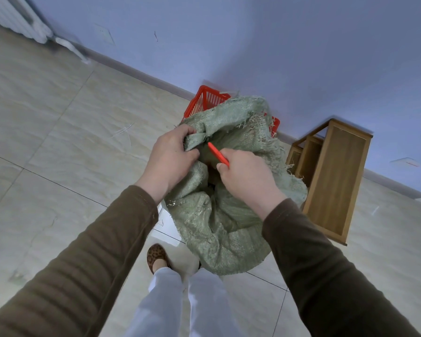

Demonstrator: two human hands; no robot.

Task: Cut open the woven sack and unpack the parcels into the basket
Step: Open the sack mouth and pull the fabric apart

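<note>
— Pale tiled floor [58, 132], bluish wall [301, 45] behind; what do we log for the hands?

— We note the left hand [168, 156] with fingers curled round a bunched fold at the mouth of the green woven sack [219, 222], gripping it. Our right hand [248, 176] is closed round a red cutter [218, 154], whose tip points up-left to the fold, just beside the left fingertips.

— And the sack relative to both?

— It stands on the floor directly beneath the hands, its frayed top edge open between them. We cannot see its contents.

— Farther out?

— Red basket [204, 100] sits behind the sack, by the wall, partly hidden. Wooden stand [336, 178] to the right, near the sack.
</note>
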